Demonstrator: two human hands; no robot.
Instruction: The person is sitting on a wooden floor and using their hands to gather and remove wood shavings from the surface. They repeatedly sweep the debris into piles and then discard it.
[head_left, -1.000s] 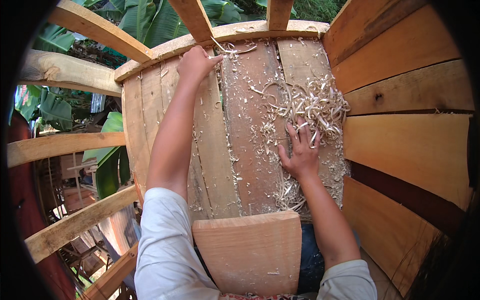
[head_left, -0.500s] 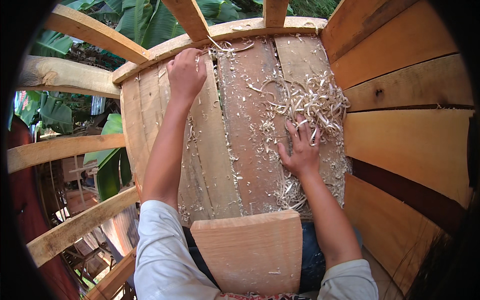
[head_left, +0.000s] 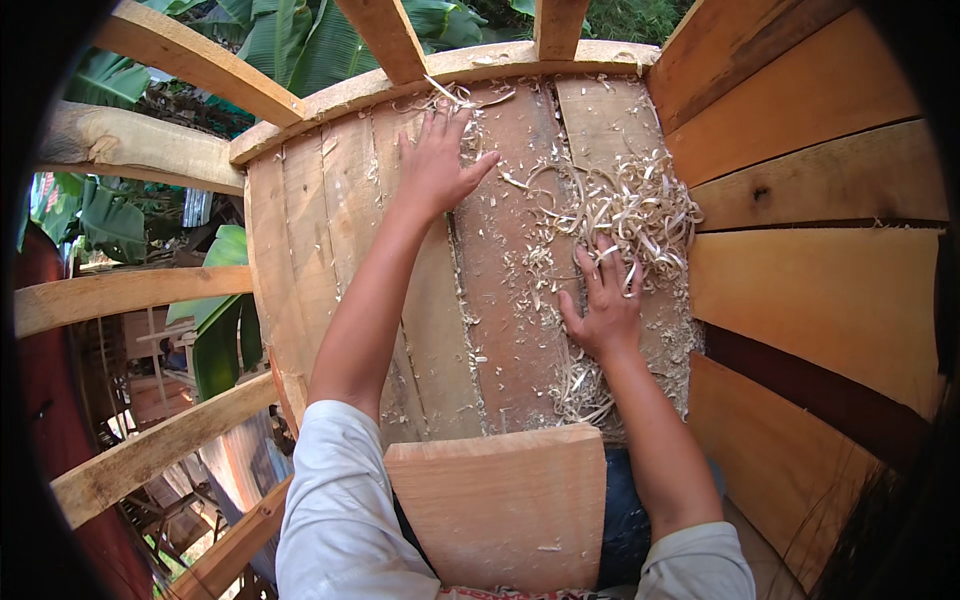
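My left hand (head_left: 440, 165) lies over the far part of the plank floor (head_left: 505, 330), fingers spread and thumb pointing right. Just beyond its fingertips is a small bunch of curled wood shavings (head_left: 462, 97). At the right, my right hand (head_left: 606, 308) rests flat with fingers apart, its fingertips at the near edge of a large heap of pale curled shavings (head_left: 640, 215). Neither hand grips anything. More shavings (head_left: 580, 390) lie beside my right wrist. A smooth wide board (head_left: 500, 510) stands close to my body, between my forearms.
Orange-brown boards (head_left: 815, 275) form a wall on the right. A curved wooden rail (head_left: 430, 80) with upright posts (head_left: 385, 40) closes the far side. Spaced slats (head_left: 130, 300) run along the left, with banana leaves (head_left: 290, 45) outside. Narrow gaps part some floor planks.
My left hand has swept to the right across the far planks, and its fingers are now spread. The right hand stays almost in place at the heap.
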